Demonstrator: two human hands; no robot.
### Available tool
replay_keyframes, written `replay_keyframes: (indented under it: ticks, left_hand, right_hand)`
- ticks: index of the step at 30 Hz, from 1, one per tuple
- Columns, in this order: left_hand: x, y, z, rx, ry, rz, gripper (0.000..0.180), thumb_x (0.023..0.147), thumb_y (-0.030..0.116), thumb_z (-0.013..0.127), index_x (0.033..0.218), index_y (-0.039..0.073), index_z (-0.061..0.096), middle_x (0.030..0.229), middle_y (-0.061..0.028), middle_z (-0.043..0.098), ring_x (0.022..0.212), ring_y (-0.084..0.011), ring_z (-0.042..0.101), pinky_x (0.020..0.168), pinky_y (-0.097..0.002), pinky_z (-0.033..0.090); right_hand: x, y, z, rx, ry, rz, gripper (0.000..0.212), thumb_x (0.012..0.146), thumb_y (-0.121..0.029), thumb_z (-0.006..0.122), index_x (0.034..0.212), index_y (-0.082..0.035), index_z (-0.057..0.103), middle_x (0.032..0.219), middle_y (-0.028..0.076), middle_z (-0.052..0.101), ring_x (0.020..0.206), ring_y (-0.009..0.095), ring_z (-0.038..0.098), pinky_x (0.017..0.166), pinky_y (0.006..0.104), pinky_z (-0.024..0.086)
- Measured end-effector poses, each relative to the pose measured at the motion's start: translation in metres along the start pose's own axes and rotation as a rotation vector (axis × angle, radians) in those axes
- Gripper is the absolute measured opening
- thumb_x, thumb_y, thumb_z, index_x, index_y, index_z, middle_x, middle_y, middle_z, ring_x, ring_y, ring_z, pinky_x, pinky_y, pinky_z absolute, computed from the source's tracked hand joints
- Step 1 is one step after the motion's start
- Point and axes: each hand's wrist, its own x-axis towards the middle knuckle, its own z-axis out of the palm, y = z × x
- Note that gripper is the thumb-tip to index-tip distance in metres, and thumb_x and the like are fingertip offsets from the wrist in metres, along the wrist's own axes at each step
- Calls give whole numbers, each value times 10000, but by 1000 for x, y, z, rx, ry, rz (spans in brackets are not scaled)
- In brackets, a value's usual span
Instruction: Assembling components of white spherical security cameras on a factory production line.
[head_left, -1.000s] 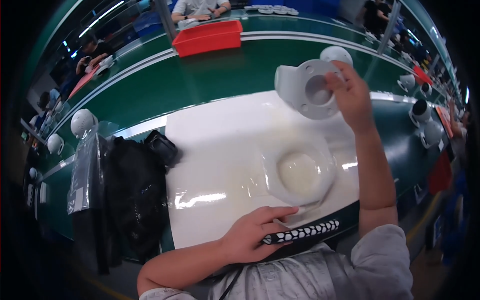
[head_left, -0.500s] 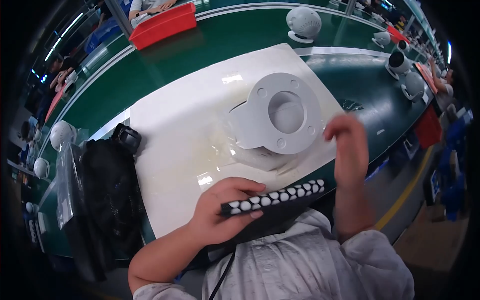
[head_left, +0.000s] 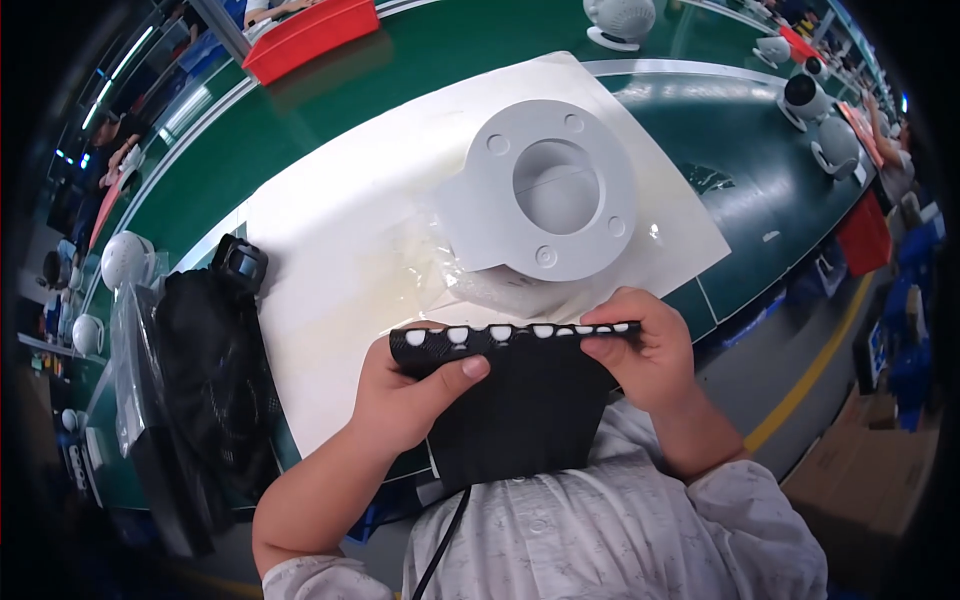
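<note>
Close to my body I hold a black sheet (head_left: 525, 410) whose bent upper edge carries white round dots. My left hand (head_left: 405, 395) is closed on the sheet's left end, thumb on the near face. At the right end my right hand (head_left: 650, 350) pinches the dotted edge between thumb and fingers. Beyond both hands a white round-headed device lies with its flat base (head_left: 487, 205) facing up. The base has a large round opening and several small round recesses. Clear plastic film (head_left: 462, 280) lies under the device.
A white board (head_left: 320, 260) covers part of the green table (head_left: 420, 60). At left are a black mesh bag (head_left: 210, 370), a small black camera-like device (head_left: 242, 262) and a clear plastic bag (head_left: 137, 350). A red bin (head_left: 310, 38) and white round devices (head_left: 620, 18) stand farther off.
My right hand has come down and left onto the sheet's right end. The sheet has turned more level, showing its black near face. The view has shifted slightly.
</note>
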Motion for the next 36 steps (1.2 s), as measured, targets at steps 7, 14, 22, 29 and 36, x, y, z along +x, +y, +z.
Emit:
replay_keyframes:
  ticks: [7,14,22,29,36]
  left_hand:
    - [-2,-1,-1,87,50,15,125,734,69,660,692,16,555,634,23,544,578,-40,458,505,-204,369]
    - [1,-7,-3,326,-20,302,133,690,15,682,686,15,550,592,-22,536,521,-73,456,470,-217,353]
    - [3,-10,-4,391,-85,483,116,666,-28,659,735,4,573,616,-49,546,528,-128,504,477,-239,370]
    - [4,-6,-1,476,-85,529,168,623,-24,657,781,24,620,600,-73,542,526,-177,526,472,-262,378]
    - [3,-7,-3,501,-80,545,202,616,-6,656,809,50,633,582,-61,539,536,-193,527,482,-263,385]
  right_hand:
    - [1,-4,-7,2,-51,223,210,707,-72,667,877,5,569,849,92,591,735,138,550,657,218,421]
    - [12,-6,-9,-328,70,-197,196,646,-31,668,827,-40,594,964,114,562,903,257,534,778,308,420]
    - [13,-5,3,-326,62,-409,324,636,-4,670,911,-92,522,903,43,580,887,247,520,747,340,385]
    - [17,-23,11,-308,-39,-396,400,633,29,659,978,-105,508,784,-25,558,749,195,527,690,319,350]
    - [16,-30,10,-99,-111,-446,564,610,147,600,1084,-116,447,841,49,536,719,219,551,591,315,443]
